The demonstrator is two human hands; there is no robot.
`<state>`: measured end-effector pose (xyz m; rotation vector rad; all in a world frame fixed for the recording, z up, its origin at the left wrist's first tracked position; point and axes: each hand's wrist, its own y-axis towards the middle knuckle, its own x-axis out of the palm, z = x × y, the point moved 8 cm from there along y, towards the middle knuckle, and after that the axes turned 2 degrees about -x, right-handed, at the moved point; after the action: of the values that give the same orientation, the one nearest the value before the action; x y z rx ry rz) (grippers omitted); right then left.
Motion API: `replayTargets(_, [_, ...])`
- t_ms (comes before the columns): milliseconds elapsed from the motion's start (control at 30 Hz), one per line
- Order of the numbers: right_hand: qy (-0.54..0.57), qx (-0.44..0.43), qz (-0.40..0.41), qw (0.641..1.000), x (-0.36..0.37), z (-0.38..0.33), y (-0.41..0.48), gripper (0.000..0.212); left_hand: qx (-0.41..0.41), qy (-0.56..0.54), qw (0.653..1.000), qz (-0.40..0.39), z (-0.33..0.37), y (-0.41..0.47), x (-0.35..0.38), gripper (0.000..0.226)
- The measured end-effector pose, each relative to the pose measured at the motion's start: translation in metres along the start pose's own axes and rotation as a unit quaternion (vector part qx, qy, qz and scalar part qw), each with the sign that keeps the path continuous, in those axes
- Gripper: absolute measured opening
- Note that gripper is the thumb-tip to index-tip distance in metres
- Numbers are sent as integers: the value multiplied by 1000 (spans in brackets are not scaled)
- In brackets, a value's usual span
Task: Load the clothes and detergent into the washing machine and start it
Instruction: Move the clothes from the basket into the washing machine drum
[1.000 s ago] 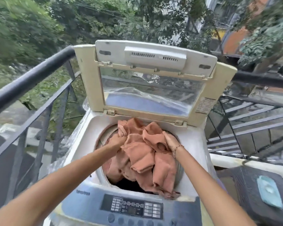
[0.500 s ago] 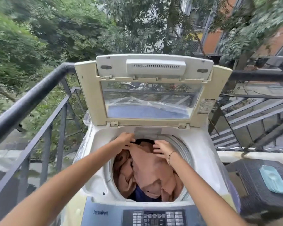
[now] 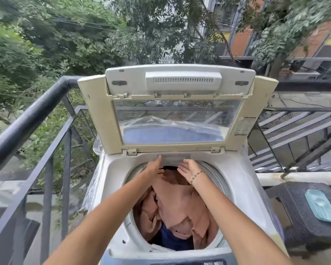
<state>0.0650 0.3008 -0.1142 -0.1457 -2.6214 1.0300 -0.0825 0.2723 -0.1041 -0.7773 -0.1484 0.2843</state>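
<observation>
Head view: both bare forearms reach from the bottom edge up toward the centre of the frame, converging over the round opening of the cream-white top-loading washing machine. The left hand lies palm down with fingers stretched forward, its fingertips at the back rim of the opening, just below the grey panel under the hinge; it grips nothing. The right hand, with a beaded bracelet at the wrist, is spread loosely, palm turned leftward, hovering just above the laundry and holding nothing. The salmon-pink crumpled clothes lie inside the drum, centre to lower centre, over a dark blue garment. The machine's clear-windowed lid stands upright behind. At lower right, a pale blue flat packet rests on a dark woven stool.
</observation>
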Motion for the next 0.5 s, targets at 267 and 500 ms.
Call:
replayTargets(267, [54,56,-5,997,0,1,3,15,11,-102,994,-37,0,20,-1,50])
replayTargets(500, [82,65,-9,994,-2,3,4,37,6,-126,991,-43,-4,18,-3,43])
